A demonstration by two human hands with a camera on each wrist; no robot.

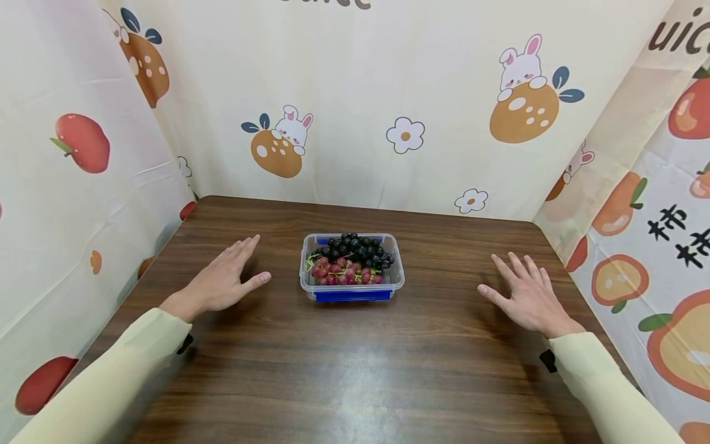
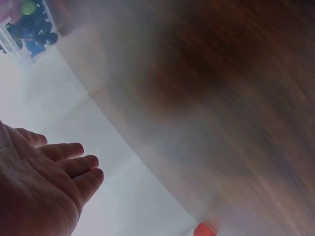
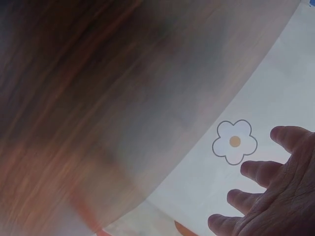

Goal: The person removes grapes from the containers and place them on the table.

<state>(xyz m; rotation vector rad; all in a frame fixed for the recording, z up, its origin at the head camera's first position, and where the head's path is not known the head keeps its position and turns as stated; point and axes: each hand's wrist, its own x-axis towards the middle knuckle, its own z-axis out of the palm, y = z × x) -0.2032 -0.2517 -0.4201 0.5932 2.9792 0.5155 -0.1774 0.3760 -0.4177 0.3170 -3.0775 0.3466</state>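
Observation:
A clear plastic food container with blue clips stands on the table, lidless in this view. Inside it, a bunch of black grapes lies toward the back and red grapes on green stems lie at the front. To its left, my left hand holds nothing, its fingers straight and thumb spread. My right hand is on the far right, well apart from the container, fingers splayed and holding nothing. The left wrist view catches a corner of the container above the fingers.
The brown wood-grain table has rounded far corners. A printed cloth with rabbits, flowers and fruit hangs behind it and along both sides. Dark wrist straps show under the sleeves.

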